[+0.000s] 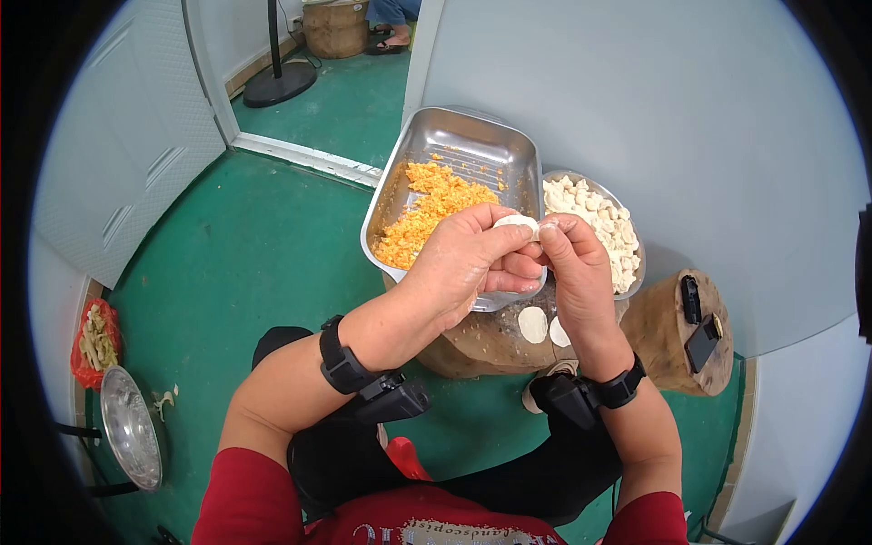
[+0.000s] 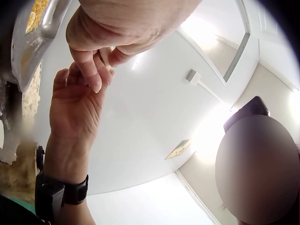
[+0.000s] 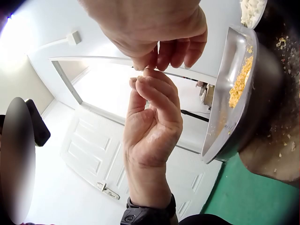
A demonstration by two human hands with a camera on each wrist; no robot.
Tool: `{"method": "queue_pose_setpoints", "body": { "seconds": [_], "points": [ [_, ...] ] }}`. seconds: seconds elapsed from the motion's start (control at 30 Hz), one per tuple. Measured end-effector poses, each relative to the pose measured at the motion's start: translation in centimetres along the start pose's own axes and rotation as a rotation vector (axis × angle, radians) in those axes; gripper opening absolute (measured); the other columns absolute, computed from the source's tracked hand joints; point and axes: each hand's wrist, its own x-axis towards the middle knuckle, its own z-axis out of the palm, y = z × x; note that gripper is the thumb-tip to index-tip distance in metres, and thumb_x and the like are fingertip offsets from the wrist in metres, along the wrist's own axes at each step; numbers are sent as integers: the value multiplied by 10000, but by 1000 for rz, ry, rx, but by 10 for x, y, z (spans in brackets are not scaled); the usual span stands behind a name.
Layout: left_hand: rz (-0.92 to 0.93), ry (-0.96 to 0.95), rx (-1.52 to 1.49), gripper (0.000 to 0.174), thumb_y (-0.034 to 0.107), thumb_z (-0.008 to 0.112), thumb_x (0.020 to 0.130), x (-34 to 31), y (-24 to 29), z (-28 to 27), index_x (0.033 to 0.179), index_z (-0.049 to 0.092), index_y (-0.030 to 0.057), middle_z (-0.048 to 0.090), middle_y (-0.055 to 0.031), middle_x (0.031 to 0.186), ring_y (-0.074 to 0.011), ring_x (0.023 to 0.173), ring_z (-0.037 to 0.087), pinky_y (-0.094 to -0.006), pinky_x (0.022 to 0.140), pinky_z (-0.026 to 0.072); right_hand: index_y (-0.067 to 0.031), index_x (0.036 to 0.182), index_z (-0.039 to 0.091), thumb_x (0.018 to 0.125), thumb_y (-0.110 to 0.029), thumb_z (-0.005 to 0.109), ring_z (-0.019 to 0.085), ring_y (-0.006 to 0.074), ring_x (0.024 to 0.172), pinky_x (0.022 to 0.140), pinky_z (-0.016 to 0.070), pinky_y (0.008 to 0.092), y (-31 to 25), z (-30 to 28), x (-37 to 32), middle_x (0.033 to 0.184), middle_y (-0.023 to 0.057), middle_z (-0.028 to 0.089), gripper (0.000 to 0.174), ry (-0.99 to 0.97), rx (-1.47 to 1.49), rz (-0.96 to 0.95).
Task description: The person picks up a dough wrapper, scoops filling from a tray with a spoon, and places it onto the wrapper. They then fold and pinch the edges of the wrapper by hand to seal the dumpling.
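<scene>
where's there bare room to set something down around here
The widest bare patch is the green floor between the white door and the grey metal tray. The small wooden stump has bare wood left of its black devices. The large wooden stump is crowded, with the tray and two flat white dough rounds.

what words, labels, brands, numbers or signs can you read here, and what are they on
"landscopist", seemingly, with its ending unclear: small print on the front of the red shirt.
Larger letters beside and below it on the shirt: partly cut off, not readable.
Wall sign or picture: too small and blurred to read.
Black wrist device: any marking is too small to read.
</scene>
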Motion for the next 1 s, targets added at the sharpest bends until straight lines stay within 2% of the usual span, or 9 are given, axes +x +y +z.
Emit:
{"method": "queue_pose_setpoints", "body": {
  "seconds": [0.8, 0.9, 1.0],
  "points": [
    [-15, 30, 79, 91, 107, 538, 873, 1, -5, 2, 914, 519, 28, 613, -62, 800, -112, 636, 621, -270, 617, 558, -27, 906, 594, 865, -128, 594, 526, 44, 723, 668, 422, 186, -1, -3, -4, 774, -6, 603, 109, -10, -120, -41],
    [5, 6, -2, 141, 123, 538, 866, 2, -7, 0, 910, 524, -10, 603, -90, 801, -129, 642, 619, -270, 611, 562, -30, 894, 591, 868, -125, 590, 512, 41, 717, 662, 419, 184, 2, -4, -4, 779, -15, 592, 98, 14, -108, -36],
    [-6, 0, 18, 99, 116, 525, 878, 2, -7, 0, 915, 518, 24, 623, -75, 795, -121, 631, 627, -277, 612, 562, -39, 898, 582, 873, -133, 587, 495, 36, 722, 658, 413, 185, 2, -6, -4, 795, -24, 577, 97, -3, -112, -35]
  ]
}}
